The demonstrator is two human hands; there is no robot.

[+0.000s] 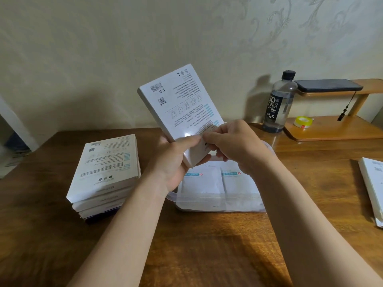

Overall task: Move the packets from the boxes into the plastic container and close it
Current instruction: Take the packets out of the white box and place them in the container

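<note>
A white printed box (182,104) stands tilted in the air above the clear plastic container (219,200). My left hand (176,160) grips the box's lower end from the left. My right hand (232,141) pinches the box's lower edge at its near corner. White packets (203,181) with teal labels lie flat inside the container, which has no lid on it. A stack of several similar white boxes (105,172) rests on the table to the left.
The wooden table (196,241) runs to the wall. A soda bottle (279,102) stands at the back right beside a wooden shelf (331,129) with a tape roll (303,122) and a phone (329,85). Another white box (373,189) lies at the right edge.
</note>
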